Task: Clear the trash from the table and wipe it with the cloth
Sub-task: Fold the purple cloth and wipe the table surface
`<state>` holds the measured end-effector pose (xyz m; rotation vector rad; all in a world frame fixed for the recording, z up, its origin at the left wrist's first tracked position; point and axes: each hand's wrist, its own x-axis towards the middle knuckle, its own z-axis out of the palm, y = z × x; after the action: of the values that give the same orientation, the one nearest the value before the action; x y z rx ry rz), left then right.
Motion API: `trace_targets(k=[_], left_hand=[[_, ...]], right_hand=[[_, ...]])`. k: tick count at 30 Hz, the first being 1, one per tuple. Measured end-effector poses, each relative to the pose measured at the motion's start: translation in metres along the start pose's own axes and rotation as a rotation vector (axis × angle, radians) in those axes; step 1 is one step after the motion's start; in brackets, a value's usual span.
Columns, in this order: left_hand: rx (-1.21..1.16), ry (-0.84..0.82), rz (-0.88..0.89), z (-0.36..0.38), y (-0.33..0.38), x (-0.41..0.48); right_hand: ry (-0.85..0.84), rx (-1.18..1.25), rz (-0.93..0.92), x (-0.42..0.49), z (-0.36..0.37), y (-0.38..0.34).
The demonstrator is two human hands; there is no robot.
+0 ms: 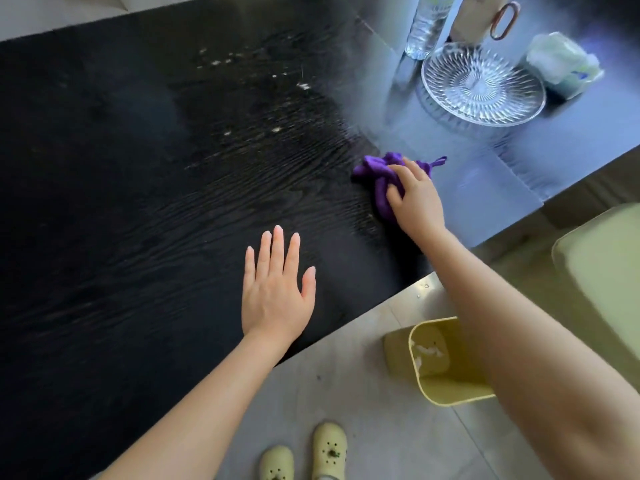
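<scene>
Right hand [412, 195] grips the cloth [372, 169], left hand [277, 292] lies open on the tabletop [121, 202]; a wide stroke may scatter pale specks [276, 129], seemingly crumbs, or strike the glass dish [483, 84].

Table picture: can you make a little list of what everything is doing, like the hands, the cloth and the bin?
table: dark wood-grain top, white crumbs toward the far side
purple cloth: bunched up on the table
right hand: grips the purple cloth
left hand: flat on the table, fingers straight
yellow bin: on the floor by the table, white scraps inside
glass dish: far right, near a water bottle and a tissue pack
</scene>
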<state>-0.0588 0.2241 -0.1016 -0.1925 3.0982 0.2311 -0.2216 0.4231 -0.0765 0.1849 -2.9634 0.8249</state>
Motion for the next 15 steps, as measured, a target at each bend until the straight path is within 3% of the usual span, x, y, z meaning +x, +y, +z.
trace_targets(k=[4, 7, 10, 15], left_hand=[[-0.051, -0.075, -0.004, -0.010, -0.001, 0.001], [-0.302, -0.143, -0.056, -0.024, 0.015, 0.018], [-0.559, -0.224, -0.023, -0.040, 0.055, 0.048], [-0.715, -0.374, -0.074, -0.053, 0.103, 0.102]], right_hand=[[0.014, -0.074, 0.077, -0.064, -0.001, -0.012], [-0.114, -0.060, 0.121, -0.090, -0.007, -0.018], [-0.205, 0.132, 0.226, -0.078, -0.031, -0.010], [-0.324, -0.225, 0.129, -0.053, -0.056, 0.017]])
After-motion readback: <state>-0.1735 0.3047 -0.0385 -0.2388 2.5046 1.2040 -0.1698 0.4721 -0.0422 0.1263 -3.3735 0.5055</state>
